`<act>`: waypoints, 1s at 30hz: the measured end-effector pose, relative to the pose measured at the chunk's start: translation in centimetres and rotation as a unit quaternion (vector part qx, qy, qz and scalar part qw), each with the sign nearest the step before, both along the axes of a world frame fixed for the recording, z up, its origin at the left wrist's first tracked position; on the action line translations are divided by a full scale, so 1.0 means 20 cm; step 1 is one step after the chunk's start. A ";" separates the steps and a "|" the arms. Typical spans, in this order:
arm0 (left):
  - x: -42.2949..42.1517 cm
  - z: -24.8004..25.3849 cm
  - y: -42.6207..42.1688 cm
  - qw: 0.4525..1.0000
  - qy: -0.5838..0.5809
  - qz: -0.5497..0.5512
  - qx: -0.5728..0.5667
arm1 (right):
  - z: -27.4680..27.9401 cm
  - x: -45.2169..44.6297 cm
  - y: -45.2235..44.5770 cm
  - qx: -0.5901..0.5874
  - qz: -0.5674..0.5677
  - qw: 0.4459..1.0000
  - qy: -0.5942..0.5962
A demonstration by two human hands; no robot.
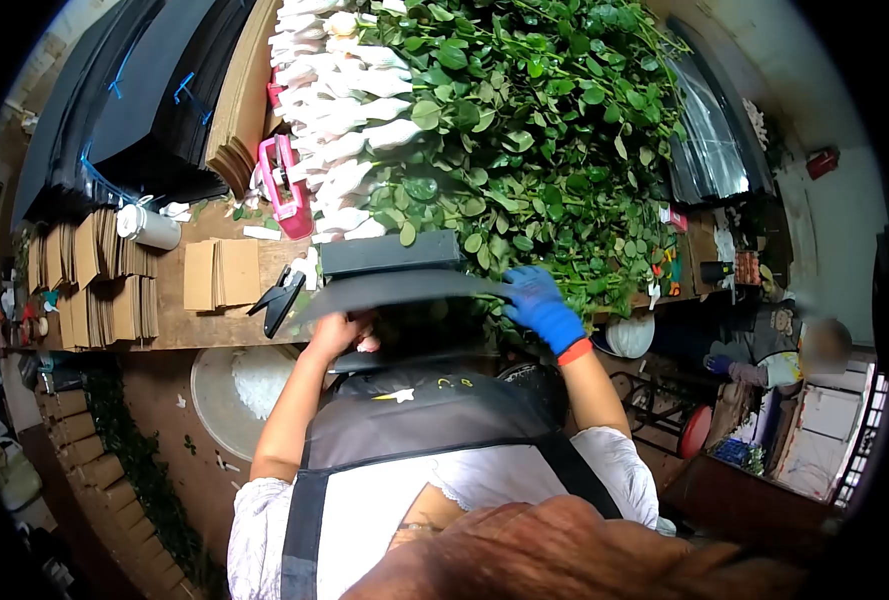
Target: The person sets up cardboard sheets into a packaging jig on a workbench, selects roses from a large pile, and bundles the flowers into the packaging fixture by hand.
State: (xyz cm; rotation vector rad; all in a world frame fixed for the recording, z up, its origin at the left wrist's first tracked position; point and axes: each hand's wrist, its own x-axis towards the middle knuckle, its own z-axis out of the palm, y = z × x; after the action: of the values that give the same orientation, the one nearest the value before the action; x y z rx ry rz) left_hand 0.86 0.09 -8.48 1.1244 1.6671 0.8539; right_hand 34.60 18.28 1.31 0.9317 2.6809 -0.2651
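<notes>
A thin, dark, bendable sheet [404, 289], blurred along its edges, spans the space between my two hands at the front of the bench. My bare left hand [340, 334] is closed at the sheet's left end, its fingers partly hidden. At the other end my right hand [542, 303], in a blue glove with a red cuff, has its fingers closed on the edge. Just beyond lies a dark grey block [391, 254]. Leafy rose stems [544, 130] are piled behind it, their blooms in white sleeves [349, 130] toward the left.
On the bench left are black scissor-like pliers [280, 300], cardboard pieces [221, 275], a pink tape dispenser [284, 187] and a white cup [149, 227]. Dark sheets [164, 110] stand behind. Below is a round tub [239, 390]. Another person [779, 345] is at the right.
</notes>
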 end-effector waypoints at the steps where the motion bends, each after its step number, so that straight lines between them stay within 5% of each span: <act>1: 0.00 0.07 0.02 0.999 -0.036 -0.007 -0.020 | 0.11 0.00 0.04 -0.046 -0.009 0.999 -0.018; 4: -0.01 0.24 0.06 0.990 -0.115 -0.014 -0.080 | 0.35 -0.07 0.19 0.027 -0.171 0.962 0.212; 7: -0.02 0.20 0.07 0.989 -0.129 -0.002 -0.078 | 0.31 -0.18 0.38 0.182 -0.144 0.922 0.311; 10: -0.02 0.12 0.03 0.991 -0.125 0.016 -0.050 | 0.05 -0.24 0.53 0.282 -0.083 0.945 0.144; 13: -0.01 0.02 -0.01 0.991 -0.126 0.042 0.003 | 0.00 -0.34 0.56 0.159 -0.151 0.975 0.040; 15: 0.01 -0.04 -0.03 0.989 -0.129 0.059 0.030 | 0.00 -0.29 0.60 0.204 -0.069 0.976 0.024; 20: 0.02 -0.16 -0.05 0.985 -0.130 0.083 0.081 | 0.18 -0.11 0.58 0.178 -0.062 0.952 0.242; 26: -0.01 0.26 0.02 0.986 -0.152 0.038 -0.054 | 0.33 0.34 0.53 0.286 -0.142 0.905 0.282; 28: 0.00 0.07 0.01 0.983 -0.166 0.025 -0.075 | 0.41 0.54 0.48 0.323 -0.181 0.876 0.310; 30: 0.01 0.05 -0.01 1.000 -0.009 -0.006 0.003 | 0.40 0.82 0.40 0.292 -0.287 0.835 0.367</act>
State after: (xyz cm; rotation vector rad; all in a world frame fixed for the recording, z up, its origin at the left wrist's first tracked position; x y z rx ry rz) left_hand 0.97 -0.16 -7.44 1.1259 1.6420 0.8610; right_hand 50.97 26.20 9.28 2.2301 3.1210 0.1423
